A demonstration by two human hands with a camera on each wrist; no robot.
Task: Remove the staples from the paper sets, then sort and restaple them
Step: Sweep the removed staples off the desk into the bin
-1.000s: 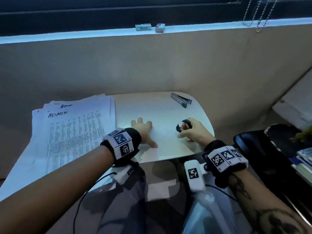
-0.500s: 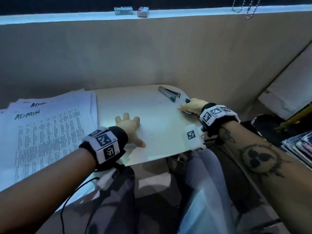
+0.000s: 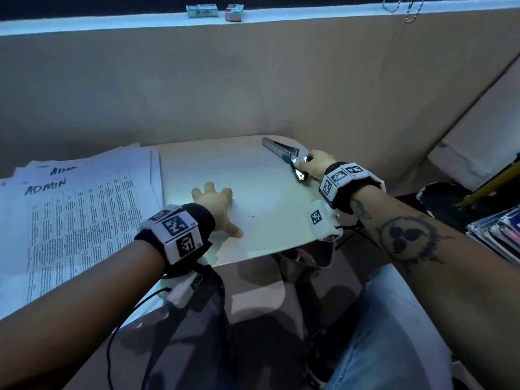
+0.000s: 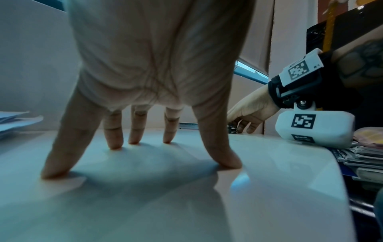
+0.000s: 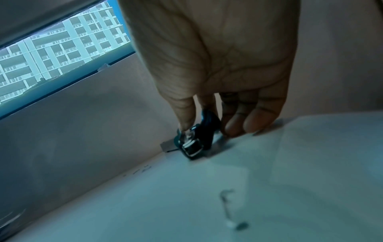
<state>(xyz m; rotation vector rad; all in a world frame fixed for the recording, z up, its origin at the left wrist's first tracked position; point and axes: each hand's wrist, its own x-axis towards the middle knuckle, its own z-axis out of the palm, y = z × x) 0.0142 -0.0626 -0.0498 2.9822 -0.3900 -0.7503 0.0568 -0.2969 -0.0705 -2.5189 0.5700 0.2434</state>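
A stack of printed paper sets (image 3: 78, 209) marked "ADMIN" lies on the left of the white desk (image 3: 267, 209). My left hand (image 3: 216, 201) rests on the desk beside the stack with fingers spread and straight, fingertips (image 4: 114, 144) down, holding nothing. At the far right corner, my right hand (image 3: 312, 164) pinches a black and chrome staple remover (image 5: 194, 144) between thumb and fingers, its jaws touching the desk. A silver stapler (image 3: 277, 149) lies just left of it. A loose staple (image 5: 225, 201) lies on the desk nearer me.
A beige wall rises right behind the desk, with two small boxes (image 3: 202, 9) on its ledge. Spiral notebooks (image 3: 501, 229) and a dark seat (image 3: 439, 198) stand to the right, off the desk. My knees are under the front edge.
My right hand carried the staple remover from the front middle of the desk to the far right corner beside the stapler. The left hand stayed put.
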